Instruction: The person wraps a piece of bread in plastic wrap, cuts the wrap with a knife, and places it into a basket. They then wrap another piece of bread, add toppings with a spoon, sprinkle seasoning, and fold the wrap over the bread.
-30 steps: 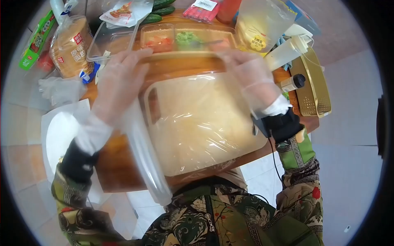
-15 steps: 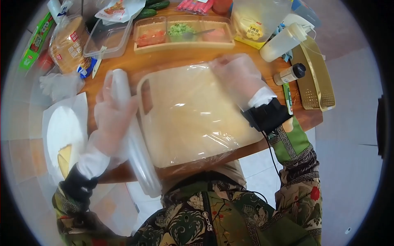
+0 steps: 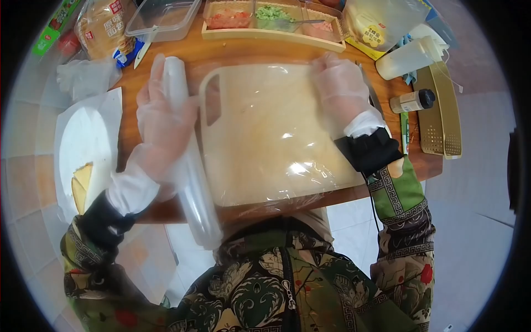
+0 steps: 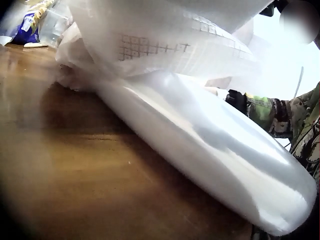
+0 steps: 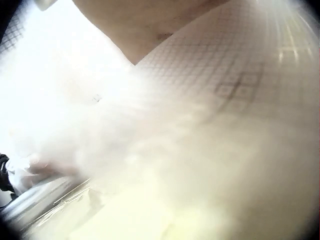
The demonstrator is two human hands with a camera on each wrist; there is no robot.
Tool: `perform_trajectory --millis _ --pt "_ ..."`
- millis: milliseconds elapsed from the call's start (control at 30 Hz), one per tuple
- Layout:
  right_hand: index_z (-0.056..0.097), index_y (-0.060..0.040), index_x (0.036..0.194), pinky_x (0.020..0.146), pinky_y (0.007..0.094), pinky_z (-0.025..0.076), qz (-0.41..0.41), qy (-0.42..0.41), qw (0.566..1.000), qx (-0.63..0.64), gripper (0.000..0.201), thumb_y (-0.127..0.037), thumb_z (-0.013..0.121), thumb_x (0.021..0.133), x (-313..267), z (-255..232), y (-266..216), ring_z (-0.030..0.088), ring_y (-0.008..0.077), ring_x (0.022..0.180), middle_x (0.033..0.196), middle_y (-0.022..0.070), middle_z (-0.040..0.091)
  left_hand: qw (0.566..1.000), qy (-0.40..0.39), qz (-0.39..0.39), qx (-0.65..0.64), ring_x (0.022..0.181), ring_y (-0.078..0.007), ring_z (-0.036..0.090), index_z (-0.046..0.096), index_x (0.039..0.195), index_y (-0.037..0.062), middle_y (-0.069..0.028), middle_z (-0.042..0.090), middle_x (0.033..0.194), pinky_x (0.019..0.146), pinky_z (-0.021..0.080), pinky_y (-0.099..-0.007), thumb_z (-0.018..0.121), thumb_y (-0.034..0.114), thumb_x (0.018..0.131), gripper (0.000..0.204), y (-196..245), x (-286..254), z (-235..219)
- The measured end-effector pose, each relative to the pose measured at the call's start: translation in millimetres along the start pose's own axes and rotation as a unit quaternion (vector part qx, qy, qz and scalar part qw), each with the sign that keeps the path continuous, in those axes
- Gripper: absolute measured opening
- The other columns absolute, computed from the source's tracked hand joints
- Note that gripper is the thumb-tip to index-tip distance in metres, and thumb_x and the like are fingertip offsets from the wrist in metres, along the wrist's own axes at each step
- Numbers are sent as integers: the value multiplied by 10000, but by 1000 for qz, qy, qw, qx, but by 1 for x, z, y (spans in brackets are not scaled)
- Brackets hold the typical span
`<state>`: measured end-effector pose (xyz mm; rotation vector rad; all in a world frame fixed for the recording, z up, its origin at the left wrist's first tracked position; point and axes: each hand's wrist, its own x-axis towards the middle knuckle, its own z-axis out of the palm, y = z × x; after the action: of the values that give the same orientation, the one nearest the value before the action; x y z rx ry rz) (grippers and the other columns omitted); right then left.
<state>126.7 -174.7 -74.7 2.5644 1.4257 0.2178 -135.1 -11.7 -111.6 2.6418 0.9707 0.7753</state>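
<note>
In the head view my gloved left hand grips a long roll of clear film along the left side of a pale cutting board. Film from the roll lies over the board, wrinkled and shiny near its front edge. At the board's upper right corner, my gloved right hand has its fingers curled in on the film's edge. The left wrist view shows the roll slanting across the wooden table edge. Blur and glare fill most of the right wrist view.
Behind the board stands a wooden tray with chopped foods. Bagged bread and a plastic container are at the back left. On the right are a squeeze bottle, a seasoning bottle and a gold basket. White paper lies left.
Both hands have come back from beside the food tray toward the body, with the film drawn over the board. The head view has also shifted, moving the tray higher in the picture.
</note>
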Motion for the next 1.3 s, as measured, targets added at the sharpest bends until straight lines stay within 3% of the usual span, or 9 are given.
perform_trajectory --millis 100,467,567,733,867,1000,1067,1167,1300 --pt "653 -44 1084 811 405 578 2 17 999 36 206 -142 582 918 -2 0 0 700 309 993 1048 144 713 998 31 22 50 1298 -430 446 412 1500 119 -182 483 1473 1069 417 -470 765 281 789 810 -8 -2 2" --pt "682 -109 1076 878 450 531 53 48 989 131 327 -351 481 985 7 21 9 667 357 1011 1042 139 722 990 -35 -129 31 1216 -334 548 506 1452 95 -214 570 1290 1041 439 -386 786 287 804 731 1 3 -12" --pt "709 -153 1095 878 441 534 130 -12 958 255 332 -391 507 980 0 -5 7 672 352 1014 1049 122 729 991 -64 -120 13 1214 -402 573 497 1465 111 -238 456 1465 1027 467 -358 758 425 805 776 -4 2 -16" --pt "705 -207 1213 869 370 536 163 -49 912 375 361 -429 527 991 -1 4 28 687 325 996 1050 130 733 997 10 56 60 1276 -421 517 580 1388 165 -230 482 1442 1062 431 -440 771 342 806 638 12 -8 -33" --pt "719 -174 1196 768 361 538 158 34 916 366 380 -444 581 967 -27 -7 55 703 276 823 919 133 743 983 -62 155 73 1316 -381 478 657 1254 183 -142 555 1348 1107 360 -492 753 208 799 466 41 -10 -54" --pt "746 -119 1085 710 361 529 226 -12 919 324 392 -455 577 978 -58 -36 61 680 283 746 832 149 722 965 -136 214 60 1295 -291 514 709 1064 158 -49 649 1166 1126 323 -505 732 124 795 272 44 -15 -58" --pt "734 10 995 622 334 480 140 -168 921 322 461 -443 658 957 -84 -58 56 563 172 608 696 128 658 961 -167 215 52 1270 -268 538 714 1009 156 -29 658 1128 1124 320 -507 729 124 798 214 44 -17 -58" --pt "716 40 913 574 347 434 78 -298 910 277 475 -432 676 952 -103 -69 47 510 175 568 624 132 580 952 -208 219 47 1238 -239 566 725 958 161 -5 671 1080 1124 313 -517 729 127 801 161 45 -19 -57" --pt "688 58 831 549 345 391 -74 -264 891 361 459 -384 685 952 -114 -41 51 456 160 558 584 110 505 949 -218 221 46 1236 -232 565 733 981 176 -3 672 1085 1121 306 -547 726 127 805 183 45 -23 -53"
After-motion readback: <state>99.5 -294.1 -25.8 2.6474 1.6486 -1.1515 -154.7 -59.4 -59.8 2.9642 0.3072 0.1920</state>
